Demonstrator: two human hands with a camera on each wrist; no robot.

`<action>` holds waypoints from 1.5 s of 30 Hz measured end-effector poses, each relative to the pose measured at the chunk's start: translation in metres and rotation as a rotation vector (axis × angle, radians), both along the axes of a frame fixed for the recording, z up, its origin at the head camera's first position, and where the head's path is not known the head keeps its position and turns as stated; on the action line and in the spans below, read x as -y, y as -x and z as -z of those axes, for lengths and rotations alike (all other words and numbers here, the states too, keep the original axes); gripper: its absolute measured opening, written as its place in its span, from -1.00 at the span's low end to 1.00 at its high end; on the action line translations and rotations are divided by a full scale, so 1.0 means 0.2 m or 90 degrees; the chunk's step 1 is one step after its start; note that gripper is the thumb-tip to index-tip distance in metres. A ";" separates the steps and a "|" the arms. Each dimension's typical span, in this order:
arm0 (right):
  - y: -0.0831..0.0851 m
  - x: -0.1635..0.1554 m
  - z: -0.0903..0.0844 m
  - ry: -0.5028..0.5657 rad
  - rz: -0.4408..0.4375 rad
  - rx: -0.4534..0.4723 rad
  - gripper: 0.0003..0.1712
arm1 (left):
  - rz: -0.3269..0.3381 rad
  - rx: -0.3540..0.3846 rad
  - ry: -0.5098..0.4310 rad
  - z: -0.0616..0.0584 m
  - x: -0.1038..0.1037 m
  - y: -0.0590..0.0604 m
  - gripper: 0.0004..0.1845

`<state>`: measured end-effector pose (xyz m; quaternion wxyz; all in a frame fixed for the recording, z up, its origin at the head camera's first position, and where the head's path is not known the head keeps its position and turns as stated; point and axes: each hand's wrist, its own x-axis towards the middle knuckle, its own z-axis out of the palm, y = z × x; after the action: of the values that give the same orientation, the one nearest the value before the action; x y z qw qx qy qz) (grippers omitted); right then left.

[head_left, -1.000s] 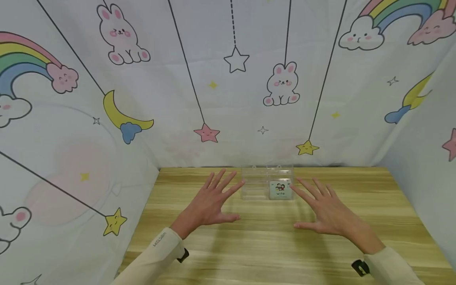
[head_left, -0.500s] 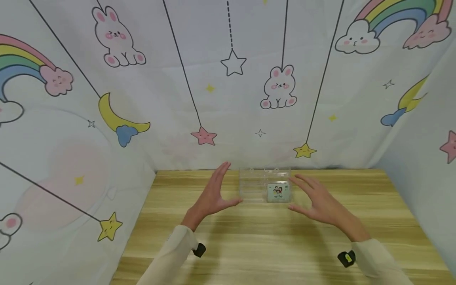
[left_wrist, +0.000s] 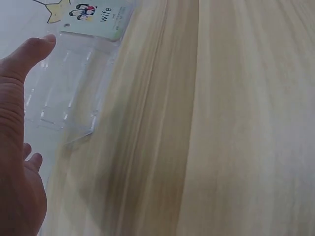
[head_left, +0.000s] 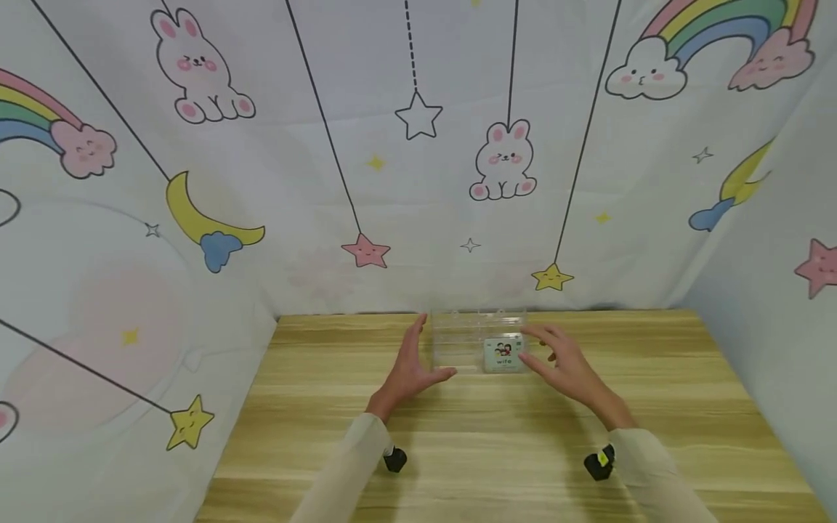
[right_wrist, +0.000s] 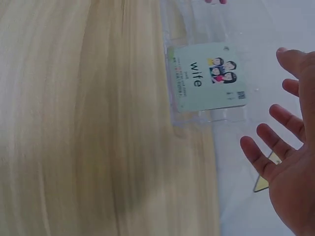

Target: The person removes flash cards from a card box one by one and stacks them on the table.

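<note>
A clear plastic card rack [head_left: 458,356] with tiered compartments stands at the table's back edge. In its front right compartment leans a pale green flashcard [head_left: 503,354] bearing the word "wife" and a small drawing of people. My left hand [head_left: 408,374] is at the rack's left end, thumb in front and fingers reaching up beside it, holding nothing. At the other end, my right hand [head_left: 565,367] has its fingertips close by the card's right edge. In the right wrist view its fingers [right_wrist: 275,140] are spread and loosely bent, with a gap to the card [right_wrist: 206,77].
The wood-grain table [head_left: 484,465] spreads out in front of the rack. White cloth walls [head_left: 314,174] printed with rabbits, stars and rainbows rise behind and at both sides. A black wrist device [head_left: 395,459] sits at each sleeve cuff.
Both hands have come inward from wide-spread fingers to either end of the rack. The rack and card stay in place on the table, while the head view has shifted slightly.
</note>
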<state>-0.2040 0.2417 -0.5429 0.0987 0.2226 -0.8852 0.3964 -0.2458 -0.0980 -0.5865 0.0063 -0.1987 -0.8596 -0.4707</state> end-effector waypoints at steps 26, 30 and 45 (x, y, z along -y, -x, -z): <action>0.04 0.04 0.16 0.030 0.035 0.064 -0.55 | 0.016 0.058 -0.039 0.21 -0.04 0.12 0.53; 0.05 0.04 0.17 0.033 0.038 0.066 -0.56 | 0.024 0.051 -0.025 0.20 -0.04 0.13 0.54; 0.06 0.00 0.22 0.053 0.065 0.023 -0.60 | 0.030 0.072 -0.022 0.20 -0.06 0.16 0.51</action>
<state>-0.2152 0.2408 -0.5867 0.1119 0.1653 -0.8797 0.4316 -0.2787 -0.0866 -0.6264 -0.0496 -0.1920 -0.8455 -0.4959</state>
